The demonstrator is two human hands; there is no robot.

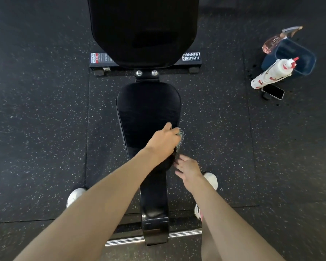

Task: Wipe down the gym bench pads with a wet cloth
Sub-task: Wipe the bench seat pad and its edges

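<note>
Pressure is likely counting most: left hand [162, 143] is gripping the bunched grey-green mesh cloth [181, 136] on the edge of the black vinyl seat pad [147, 110] beneath; right hand [188, 167], fingers loose, is waiting just behind.

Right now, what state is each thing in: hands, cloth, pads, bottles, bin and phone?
left hand: gripping the cloth.
cloth: bunched, against the seat pad right edge.
right hand: open, fingers spread, holding nothing.
seat pad: flat, cloth on it.
back pad: no hand on it.
pink spray bottle: tilted, leaning on the blue bin.
white spray bottle: tilted, leaning against that bin.
blue bin: upright on floor.
phone: flat on floor, screen dark.
</note>
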